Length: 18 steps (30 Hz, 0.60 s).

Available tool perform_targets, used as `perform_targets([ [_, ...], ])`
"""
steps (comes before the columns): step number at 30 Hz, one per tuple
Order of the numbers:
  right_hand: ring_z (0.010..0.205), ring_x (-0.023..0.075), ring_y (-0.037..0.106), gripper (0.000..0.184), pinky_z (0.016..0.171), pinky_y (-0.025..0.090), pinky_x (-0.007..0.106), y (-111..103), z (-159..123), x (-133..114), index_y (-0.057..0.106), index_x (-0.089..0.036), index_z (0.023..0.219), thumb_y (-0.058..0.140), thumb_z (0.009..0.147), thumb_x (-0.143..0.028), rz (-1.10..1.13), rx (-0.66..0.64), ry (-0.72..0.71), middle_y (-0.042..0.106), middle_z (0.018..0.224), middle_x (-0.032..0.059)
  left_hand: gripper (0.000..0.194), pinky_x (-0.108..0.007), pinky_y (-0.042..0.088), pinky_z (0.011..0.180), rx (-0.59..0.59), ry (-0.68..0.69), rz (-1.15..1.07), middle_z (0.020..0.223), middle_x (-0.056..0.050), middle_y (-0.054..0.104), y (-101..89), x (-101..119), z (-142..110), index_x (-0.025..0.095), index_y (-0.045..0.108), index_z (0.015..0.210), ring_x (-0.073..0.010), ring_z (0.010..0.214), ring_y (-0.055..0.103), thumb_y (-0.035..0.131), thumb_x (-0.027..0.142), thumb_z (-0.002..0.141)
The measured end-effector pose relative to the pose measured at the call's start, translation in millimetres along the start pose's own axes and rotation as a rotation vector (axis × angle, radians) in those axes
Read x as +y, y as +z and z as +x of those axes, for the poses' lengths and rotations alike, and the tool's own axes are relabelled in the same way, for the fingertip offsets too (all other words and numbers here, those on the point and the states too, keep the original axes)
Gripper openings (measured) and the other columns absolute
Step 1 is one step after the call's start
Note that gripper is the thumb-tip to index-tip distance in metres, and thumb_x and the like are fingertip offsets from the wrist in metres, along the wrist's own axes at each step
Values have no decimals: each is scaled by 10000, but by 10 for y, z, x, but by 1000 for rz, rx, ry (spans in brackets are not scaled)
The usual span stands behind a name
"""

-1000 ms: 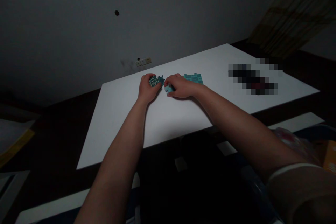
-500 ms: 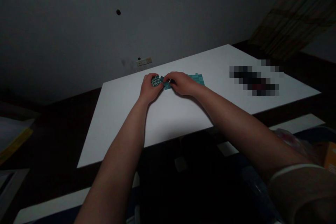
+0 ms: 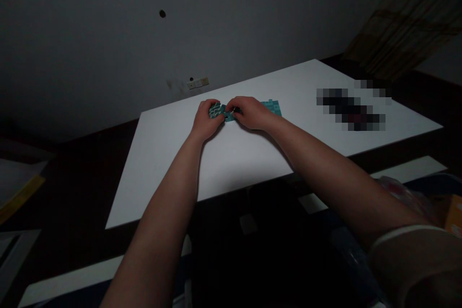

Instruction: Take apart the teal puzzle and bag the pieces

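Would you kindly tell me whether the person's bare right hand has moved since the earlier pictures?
Yes, slightly: against the pale rectangular wall socket, the bare right hand sits farther forward, nearer the grey wall.

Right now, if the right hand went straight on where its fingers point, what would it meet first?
Probably the teal, white-lined puzzle part at the left hand; the right hand points left toward it. Depth is unclear, so the left thumb could come first.
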State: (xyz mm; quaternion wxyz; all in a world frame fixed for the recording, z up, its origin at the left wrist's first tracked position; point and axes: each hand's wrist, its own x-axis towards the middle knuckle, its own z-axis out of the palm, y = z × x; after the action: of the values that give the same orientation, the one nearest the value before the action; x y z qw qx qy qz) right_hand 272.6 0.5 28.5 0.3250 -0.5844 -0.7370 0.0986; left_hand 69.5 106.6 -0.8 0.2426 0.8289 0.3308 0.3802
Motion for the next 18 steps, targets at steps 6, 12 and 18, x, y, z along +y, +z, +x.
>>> perform_targets([
  [6,1106,268,729,323,1013,544,360,0,0,-16,812,-224,1215,664,938,-148,-5,4,8,815,1277,76,453,-497,564,1082,-17,-12,-24,1210,-56,709,-18,70,-9,309,678,1098,-314,1170,668,889,211,711],
  [12,1102,289,732,300,1023,548,394,0,15,-22,826,-225,1210,693,943,-193,-25,-6,8,816,1264,93,457,-498,562,1077,-22,-3,-14,1216,-67,699,-26,100,-19,306,678,1098,-324,1194,662,952,331,733],
  [18,1139,303,691,321,1028,529,402,0,-6,-24,794,-210,1261,667,967,-230,-90,11,49,783,1274,116,425,-520,560,1087,-10,21,11,1221,-74,715,-3,67,-16,295,676,1125,-320,1170,674,911,323,772],
])
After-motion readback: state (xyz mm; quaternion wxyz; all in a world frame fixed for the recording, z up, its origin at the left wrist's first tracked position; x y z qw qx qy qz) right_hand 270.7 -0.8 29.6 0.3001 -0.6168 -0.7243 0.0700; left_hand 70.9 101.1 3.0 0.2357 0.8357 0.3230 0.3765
